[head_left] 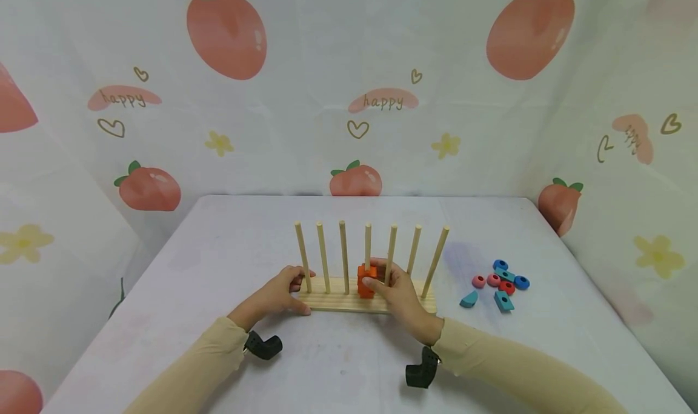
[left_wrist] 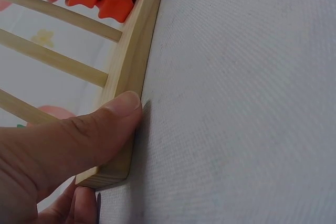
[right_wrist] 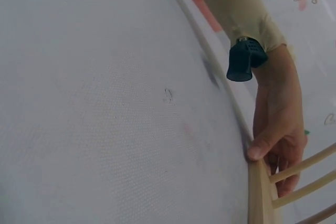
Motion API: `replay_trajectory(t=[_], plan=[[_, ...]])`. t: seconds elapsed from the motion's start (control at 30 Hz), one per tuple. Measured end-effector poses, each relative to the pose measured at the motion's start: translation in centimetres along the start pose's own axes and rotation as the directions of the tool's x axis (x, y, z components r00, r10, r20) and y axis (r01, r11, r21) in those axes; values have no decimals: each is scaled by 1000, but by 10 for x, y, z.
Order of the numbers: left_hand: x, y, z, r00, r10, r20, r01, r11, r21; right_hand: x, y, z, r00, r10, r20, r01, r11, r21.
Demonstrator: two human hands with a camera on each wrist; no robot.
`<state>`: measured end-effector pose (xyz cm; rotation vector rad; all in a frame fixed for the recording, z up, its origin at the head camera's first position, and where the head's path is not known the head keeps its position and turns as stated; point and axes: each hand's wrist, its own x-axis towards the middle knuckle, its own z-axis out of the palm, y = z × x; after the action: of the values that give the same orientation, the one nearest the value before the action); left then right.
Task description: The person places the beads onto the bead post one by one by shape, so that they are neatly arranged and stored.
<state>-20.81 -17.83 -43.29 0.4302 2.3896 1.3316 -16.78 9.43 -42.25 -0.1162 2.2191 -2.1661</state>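
A wooden base [head_left: 340, 303] carries several upright wooden pegs [head_left: 345, 256] in a row. Orange-red star-shaped beads [head_left: 367, 288] are stacked on a middle peg; three show in the left wrist view, the lowest star bead [left_wrist: 117, 2] close to the base. My right hand [head_left: 402, 299] pinches the beads, its thumb in front and fingers behind. At the base's left end my left hand [head_left: 277, 293] grips the wood, with the thumb [left_wrist: 107, 129] along the front edge and other fingers behind. The right wrist view shows the left hand [right_wrist: 278, 119] but not the right.
Loose pieces lie right of the base: blue rings [head_left: 521, 282], pink rings [head_left: 478, 281], a red piece [head_left: 507, 287], teal blocks [head_left: 504, 301] and a teal half-round piece [head_left: 469, 299]. A white cloth printed with peaches [head_left: 305, 147] hangs behind the white table [head_left: 338, 365].
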Motion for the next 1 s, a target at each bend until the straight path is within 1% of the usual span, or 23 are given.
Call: replay_trajectory(t=[0.13,0.27,0.37,0.5,0.7,0.77,0.83,0.9,1.0], plan=[[1,-2,1,1000,-4,3,4,1000,-6,-2,-4,-6,997,-37,63,40,998,-42],[1,-2,1,1000,-12,3,12,1000,-9,-6,-12,-14,988,-80,133,89,994,-68],[0,-1,1,1000,-18,3,18,1000,-10,-10,-20,-19,979,-102,177,112,993,-46],[0,0,1,1000,-19,1,19,1000,-5,-14,-31,-24,964,-156,213,164,986,-17],[-1,2,0,1000,-19,8,19,1000,-18,-16,-52,-28,941,-251,229,249,968,34],[-1,2,0,1000,-17,10,17,1000,-20,-16,-58,-29,922,-312,229,304,950,71],[-1,2,0,1000,-12,13,12,1000,-15,-15,-65,-30,892,-391,228,376,920,109],[-1,2,0,1000,-15,10,15,1000,-14,-14,-71,-31,847,-484,221,465,875,135],[0,1,0,1000,-16,7,16,1000,-11,-14,-79,-34,767,-608,203,583,793,176]])
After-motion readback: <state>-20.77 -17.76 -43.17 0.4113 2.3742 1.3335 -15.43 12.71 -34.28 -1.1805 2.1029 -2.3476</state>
